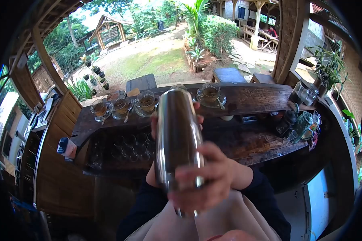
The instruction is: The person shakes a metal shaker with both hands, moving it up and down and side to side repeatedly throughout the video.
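A shiny metal cocktail shaker (177, 124) is held tilted in front of me, above the wooden bar. My right hand (207, 176) is closed around its near, lower end, with the fingers smeared by motion. My left hand (153, 127) grips the far part from behind. Only some of its fingers show at the two sides of the shaker; the palm is hidden. Beyond the shaker, glass cups with brown drinks stand on saucers along the raised counter: one cup (99, 109), another (146, 100) and a third (211, 93) to the right.
Several empty glasses (140, 150) stand on the lower shelf at left. Jars and glassware (303, 126) crowd the right end of the wooden counter (253, 96). A small container (67, 147) sits at the left corner. Outside are stools (228, 75) and a person in red (272, 32).
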A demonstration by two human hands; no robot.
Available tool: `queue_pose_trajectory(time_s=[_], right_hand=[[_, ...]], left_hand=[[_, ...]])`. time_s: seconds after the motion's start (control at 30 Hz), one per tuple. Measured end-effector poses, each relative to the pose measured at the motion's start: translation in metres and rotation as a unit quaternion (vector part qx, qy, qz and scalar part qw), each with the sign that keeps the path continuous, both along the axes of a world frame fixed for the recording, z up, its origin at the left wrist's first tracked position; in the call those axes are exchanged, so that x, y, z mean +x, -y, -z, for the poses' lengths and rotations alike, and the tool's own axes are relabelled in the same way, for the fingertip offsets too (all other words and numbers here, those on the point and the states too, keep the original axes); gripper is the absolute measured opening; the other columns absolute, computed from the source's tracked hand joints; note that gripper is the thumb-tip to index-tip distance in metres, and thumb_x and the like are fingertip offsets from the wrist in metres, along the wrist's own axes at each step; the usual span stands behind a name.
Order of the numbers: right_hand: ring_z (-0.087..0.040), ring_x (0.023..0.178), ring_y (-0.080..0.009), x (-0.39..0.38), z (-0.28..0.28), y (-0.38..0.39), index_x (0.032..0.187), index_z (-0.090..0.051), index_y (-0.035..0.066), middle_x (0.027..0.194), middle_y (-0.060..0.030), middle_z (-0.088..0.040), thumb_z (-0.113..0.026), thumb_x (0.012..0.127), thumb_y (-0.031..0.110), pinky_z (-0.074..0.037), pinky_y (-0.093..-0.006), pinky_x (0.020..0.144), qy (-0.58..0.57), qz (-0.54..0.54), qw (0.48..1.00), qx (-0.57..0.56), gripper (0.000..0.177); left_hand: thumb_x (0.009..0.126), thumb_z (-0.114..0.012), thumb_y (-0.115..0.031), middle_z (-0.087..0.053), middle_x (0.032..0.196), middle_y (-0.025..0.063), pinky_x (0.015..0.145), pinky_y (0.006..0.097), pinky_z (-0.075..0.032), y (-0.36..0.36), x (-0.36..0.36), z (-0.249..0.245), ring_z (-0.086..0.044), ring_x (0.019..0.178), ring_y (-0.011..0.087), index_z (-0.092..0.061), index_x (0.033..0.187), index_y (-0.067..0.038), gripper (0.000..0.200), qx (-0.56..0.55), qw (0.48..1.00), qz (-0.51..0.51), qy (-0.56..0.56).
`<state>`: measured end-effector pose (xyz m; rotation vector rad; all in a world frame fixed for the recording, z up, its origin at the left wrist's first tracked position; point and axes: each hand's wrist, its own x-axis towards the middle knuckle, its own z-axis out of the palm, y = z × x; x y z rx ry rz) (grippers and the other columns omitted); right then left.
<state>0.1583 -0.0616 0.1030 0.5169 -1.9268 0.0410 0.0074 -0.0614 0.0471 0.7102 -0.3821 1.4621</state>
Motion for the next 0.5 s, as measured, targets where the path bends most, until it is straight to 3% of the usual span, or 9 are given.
queue_pose_trajectory(time_s=[0.07,0.13,0.17,0.2,0.27,0.3,0.33,0.4,0.5], right_hand=[[-0.058,0.107,-0.0242,-0.012,0.012,-0.004,0.097,-0.061,0.019,0.109,0.0073,-0.061,-0.063,0.081,0.025,-0.037,-0.0531,0.094,-0.114,-0.066,0.990,0.055,0.017],[-0.057,0.109,-0.0247,-0.022,0.021,-0.022,0.099,-0.060,0.019,0.110,0.0042,-0.061,-0.064,0.079,0.029,-0.037,-0.0538,0.094,-0.145,-0.056,0.986,0.061,0.022],[-0.055,0.110,-0.0279,-0.011,0.018,-0.033,0.105,-0.060,0.016,0.111,-0.0035,-0.060,-0.073,0.072,0.028,-0.037,-0.0531,0.094,0.018,-0.005,0.998,-0.054,0.038],[-0.053,0.111,-0.0318,-0.023,0.025,-0.047,0.109,-0.059,0.011,0.112,-0.0100,-0.059,-0.076,0.070,0.029,-0.039,-0.0498,0.094,0.035,0.019,0.987,-0.158,0.046],[-0.053,0.109,-0.0331,-0.033,0.037,-0.055,0.109,-0.058,0.008,0.114,-0.0109,-0.059,-0.077,0.069,0.035,-0.041,-0.0452,0.093,0.035,0.028,0.946,-0.321,0.052],[-0.053,0.110,-0.0341,-0.026,0.034,-0.053,0.109,-0.058,0.007,0.115,-0.0114,-0.058,-0.076,0.069,0.038,-0.042,-0.0446,0.092,0.028,0.052,0.953,-0.296,0.053],[-0.053,0.110,-0.0350,-0.021,0.022,-0.049,0.108,-0.058,0.006,0.116,-0.0118,-0.058,-0.075,0.070,0.041,-0.043,-0.0439,0.092,0.017,0.077,0.961,-0.266,0.055],[-0.052,0.113,-0.0347,0.001,0.009,-0.016,0.110,-0.058,0.010,0.116,-0.0091,-0.058,-0.071,0.075,0.040,-0.042,-0.0508,0.091,0.057,0.042,0.993,-0.098,0.048],[-0.054,0.114,-0.0272,-0.004,0.018,0.003,0.105,-0.058,0.018,0.114,0.0029,-0.060,-0.062,0.083,0.029,-0.038,-0.0520,0.093,-0.085,-0.045,0.994,0.054,0.024]], left_hand=[[0.083,-0.049,-0.062,-0.036,0.135,0.0251,0.083,0.0514,-0.052,-0.011,-0.001,0.011,-0.053,0.108,0.0381,-0.027,0.139,-0.002,0.085,0.155,0.987,-0.023,-0.019],[0.084,-0.050,-0.060,-0.043,0.128,0.0232,0.082,0.0474,-0.053,0.008,0.002,0.009,-0.054,0.107,0.0364,-0.032,0.136,-0.002,0.080,-0.160,0.985,-0.026,0.054],[0.085,-0.048,-0.055,-0.053,0.116,0.0190,0.081,0.0415,-0.054,-0.003,0.012,0.001,-0.058,0.101,0.0314,-0.043,0.128,-0.002,0.068,-0.069,0.929,0.294,0.215],[0.085,-0.048,-0.055,-0.053,0.116,0.0190,0.081,0.0415,-0.054,-0.017,0.016,0.008,-0.058,0.101,0.0314,-0.043,0.128,-0.002,0.068,-0.072,0.928,0.293,0.216],[0.087,-0.043,-0.053,-0.062,0.098,0.0117,0.079,0.0346,-0.054,-0.043,0.014,0.039,-0.063,0.088,0.0221,-0.053,0.111,-0.004,0.055,-0.356,0.895,-0.268,0.037],[0.086,-0.046,-0.054,-0.060,0.102,0.0161,0.079,0.0364,-0.054,-0.039,0.014,0.044,-0.062,0.091,0.0260,-0.051,0.113,-0.004,0.058,-0.329,0.868,-0.362,-0.086],[0.086,-0.046,-0.054,-0.060,0.102,0.0161,0.079,0.0364,-0.054,-0.031,0.012,0.026,-0.062,0.091,0.0260,-0.051,0.113,-0.004,0.058,-0.319,0.871,-0.362,-0.090],[0.082,-0.053,-0.056,-0.056,0.108,0.0206,0.077,0.0400,-0.054,0.002,0.006,-0.006,-0.060,0.096,0.0318,-0.048,0.119,-0.003,0.065,-0.351,0.933,-0.004,0.084],[0.077,-0.061,-0.062,-0.050,0.116,0.0233,0.090,0.0495,-0.049,0.014,0.013,-0.014,-0.052,0.110,0.0398,-0.037,0.131,0.000,0.086,0.076,0.996,0.018,0.050]])
